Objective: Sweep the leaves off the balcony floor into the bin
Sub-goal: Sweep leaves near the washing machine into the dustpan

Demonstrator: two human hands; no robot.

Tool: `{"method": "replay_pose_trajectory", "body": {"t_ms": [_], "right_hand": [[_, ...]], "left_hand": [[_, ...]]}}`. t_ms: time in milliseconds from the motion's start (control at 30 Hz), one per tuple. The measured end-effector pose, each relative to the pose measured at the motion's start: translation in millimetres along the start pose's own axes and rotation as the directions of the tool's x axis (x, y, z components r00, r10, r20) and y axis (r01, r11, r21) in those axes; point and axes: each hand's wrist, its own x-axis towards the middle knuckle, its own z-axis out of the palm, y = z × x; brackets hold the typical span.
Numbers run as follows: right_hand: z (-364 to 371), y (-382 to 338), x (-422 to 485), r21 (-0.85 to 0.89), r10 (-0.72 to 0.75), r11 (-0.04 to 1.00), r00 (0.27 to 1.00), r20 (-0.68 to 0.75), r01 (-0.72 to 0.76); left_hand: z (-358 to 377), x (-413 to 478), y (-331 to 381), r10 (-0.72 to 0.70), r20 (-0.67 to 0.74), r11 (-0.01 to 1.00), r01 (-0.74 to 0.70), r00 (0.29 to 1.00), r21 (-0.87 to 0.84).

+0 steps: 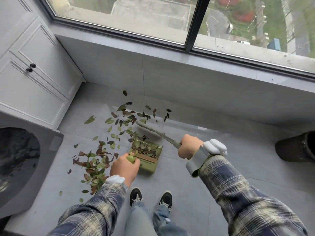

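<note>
Head view: white cabinet on the left, window ledge ahead, dark object at right edge, can't tell what it is. On the grey floor, leaves lie scattered left of and beyond the green dustpan; several leaves are inside the pan. The left hand is clamped on the dustpan handle. The right hand is wrapped round the broom. Its bristles are blurred at the pan mouth.

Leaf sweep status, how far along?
Early. Done: a few leaves lie in the green dustpan. In hand: left hand grips the dustpan's handle, right hand grips the broom, bristles by the pan's mouth. Left: most leaves lie scattered on the floor; the pan is not yet emptied.
</note>
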Motion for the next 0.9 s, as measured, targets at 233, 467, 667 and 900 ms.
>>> {"method": "replay_pose_trajectory", "body": {"t_ms": [233, 467, 667, 900], "right_hand": [[46, -9, 8, -0.025, -0.032, 0.999, 0.998, 0.061, 0.033], [18, 2, 1, -0.108, -0.032, 0.993, 0.998, 0.058, 0.038], [0, 10, -4, -0.057, -0.011, 0.998, 0.999, 0.035, 0.013], [38, -1, 3, -0.045, -0.044, 0.998, 0.999, 0.029, 0.045]], "left_hand": [[2, 2, 0, 0.000, 0.001, 1.000, 0.001, 1.000, -0.021], [2, 0, -1, -0.004, -0.003, 1.000, 0.004, 1.000, -0.016], [1, 0, 3, 0.006, 0.012, 1.000, -0.005, 1.000, -0.030], [5, 3, -3, -0.002, 0.003, 0.999, 0.002, 1.000, -0.038]]}}
